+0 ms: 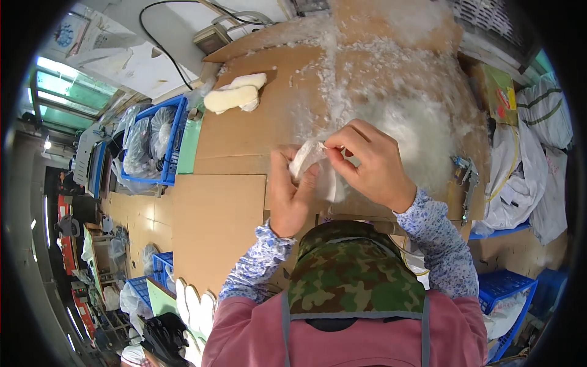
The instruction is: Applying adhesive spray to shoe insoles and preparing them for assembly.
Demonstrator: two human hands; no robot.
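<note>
My left hand (287, 192) grips a small white fabric casing (312, 162) from below. My right hand (367, 162) pinches the casing's upper edge with thumb and fingers. Both hands are held over a cardboard-covered table (220, 214). A large pile of white fluffy stuffing (422, 131) lies just behind and to the right of my right hand, and loose bits of it are scattered over the cardboard at the back. Two cream stuffed pieces (235, 95) lie on the cardboard at the back left, away from both hands.
A blue crate (174, 144) with clear plastic bags stands left of the table. More blue crates (504, 290) sit at the lower right. White and grey sacks (532, 159) hang at the right. A metal tool (468, 174) lies at the table's right edge. White pieces (192, 306) are stacked at the lower left.
</note>
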